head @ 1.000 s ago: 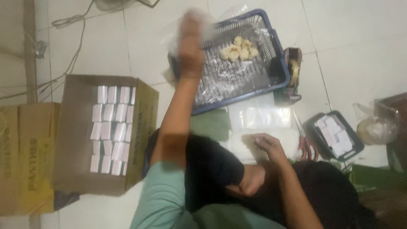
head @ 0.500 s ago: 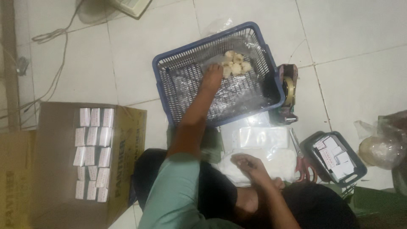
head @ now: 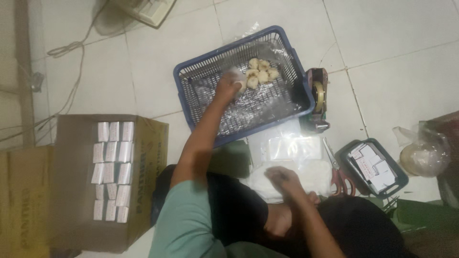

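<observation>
Risk of spillage is judged the main hazard: the pale round lumps (head: 260, 75) are heaped loosely at the far side of the blue basket (head: 191, 102), on a crinkled clear plastic liner (head: 260, 107), and a hasty pull by the left hand (head: 228, 86) could drag the liner and scatter the heap — or a lump could be dropped onto the tiled floor (head: 392, 57). The left hand is seen closed around something pale at the near edge of the heap, touching it; whether one lump or a scrap of plastic is clasped cannot be told. The remaining lumps lie just beyond and to the right of its fingers. The right hand (head: 283, 179) is rested, loosely curled and apparently empty, on a stack of clear bags (head: 291, 148) near the lap, well apart from the basket. Noted beside the basket: a tape dispenser (head: 318, 98), red-handled scissors (head: 338, 174), a small dark tray of paper slips (head: 399, 179). A cardboard box of white packets (head: 112, 169) is placed at the left.
</observation>
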Available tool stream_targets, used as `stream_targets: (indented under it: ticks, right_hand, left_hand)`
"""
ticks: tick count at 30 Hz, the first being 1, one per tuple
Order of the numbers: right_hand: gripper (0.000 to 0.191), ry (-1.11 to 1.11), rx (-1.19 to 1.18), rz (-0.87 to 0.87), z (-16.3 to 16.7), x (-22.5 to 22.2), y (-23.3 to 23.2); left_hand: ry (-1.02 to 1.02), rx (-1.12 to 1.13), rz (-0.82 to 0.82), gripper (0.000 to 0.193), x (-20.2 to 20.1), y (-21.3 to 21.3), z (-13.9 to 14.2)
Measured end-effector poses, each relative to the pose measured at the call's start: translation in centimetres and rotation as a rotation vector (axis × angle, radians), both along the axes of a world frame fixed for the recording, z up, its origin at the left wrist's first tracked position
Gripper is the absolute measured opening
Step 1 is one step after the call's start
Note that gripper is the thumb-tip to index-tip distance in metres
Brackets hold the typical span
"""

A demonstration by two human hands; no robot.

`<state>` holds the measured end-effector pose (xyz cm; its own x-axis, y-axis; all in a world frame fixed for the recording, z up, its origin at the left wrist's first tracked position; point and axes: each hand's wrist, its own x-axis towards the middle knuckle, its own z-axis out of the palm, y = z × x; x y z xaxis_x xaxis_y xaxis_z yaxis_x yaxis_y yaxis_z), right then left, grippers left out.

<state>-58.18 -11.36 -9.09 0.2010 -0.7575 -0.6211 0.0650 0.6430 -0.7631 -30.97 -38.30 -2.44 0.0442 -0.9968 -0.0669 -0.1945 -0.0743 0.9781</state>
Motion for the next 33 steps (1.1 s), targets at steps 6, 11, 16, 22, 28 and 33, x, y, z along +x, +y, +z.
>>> stream_targets:
  ticks: [6, 11, 16, 22, 28, 33]
  right_hand:
    - [0.021, 0.517, -0.793, -0.100, 7.0, 0.3, -1.8]
    - [0.053, 0.626, -1.170, -0.099, 14.8, 3.1, -1.2]
    - [0.048, 0.359, -0.978, -0.155, 18.3, 3.9, 0.7]
    - [0.045, 0.504, -1.185, -0.246, 19.3, 4.4, 4.0]
    - [0.030, 0.533, -1.441, -0.280, 22.4, 6.9, 5.6]
    - [0.043, 0.501, -1.570, 0.059, 24.5, 6.0, 7.0]
  left_hand:
    - [0.765, 0.244, -0.087, 0.042, -2.0, 9.6, 1.5]
    - [0.844, 0.211, -0.195, 0.032, -5.9, 20.6, 1.5]
    - [1.115, 0.241, -0.191, 0.025, -5.9, 26.1, 4.7]
    - [1.252, 0.113, -0.314, 0.040, -6.8, 29.2, 11.4]
    - [0.938, -0.249, -0.244, 0.062, -9.5, 30.5, 11.5]
    - [0.531, -0.306, 0.103, 0.064, -8.6, 30.8, 9.3]
